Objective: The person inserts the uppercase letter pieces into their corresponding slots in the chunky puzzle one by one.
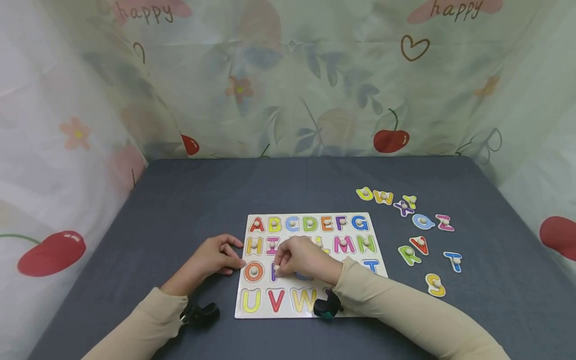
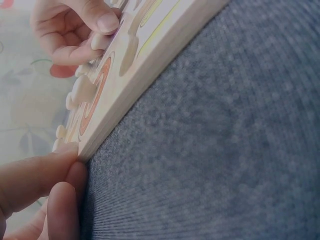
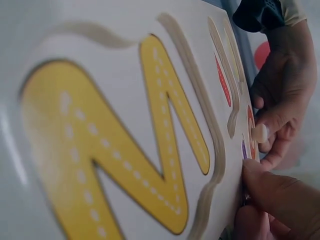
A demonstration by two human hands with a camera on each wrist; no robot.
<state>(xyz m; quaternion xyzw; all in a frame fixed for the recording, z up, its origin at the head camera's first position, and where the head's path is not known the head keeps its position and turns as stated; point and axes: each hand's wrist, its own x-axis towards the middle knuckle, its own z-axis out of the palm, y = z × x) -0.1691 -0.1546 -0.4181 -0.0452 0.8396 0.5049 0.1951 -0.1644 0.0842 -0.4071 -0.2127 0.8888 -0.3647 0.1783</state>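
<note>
My right hand (image 1: 299,257) is over the middle left of the white alphabet puzzle board (image 1: 243,310). Thumb and finger pinch the knob of the purple letter P piece (image 1: 273,273), which sits at its place right of the orange O piece (image 1: 254,271). My left hand (image 1: 215,256) rests at the board's left edge, a fingertip on the rim beside the O in the left wrist view. Knobbed letters A to G fill the top row. Below them H, I, L, M (image 1: 344,244) and N show; my right hand hides the letters between I and L.
Loose knobbed letters lie right of the board: U (image 1: 364,193), W (image 1: 383,197), X, Y, Q (image 1: 423,221), Z, V, R (image 1: 409,255), T and S (image 1: 435,285). Knobless U, V and W recesses (image 1: 303,300) show in the bottom row. Black wrist devices (image 1: 200,314) sit by both sleeves.
</note>
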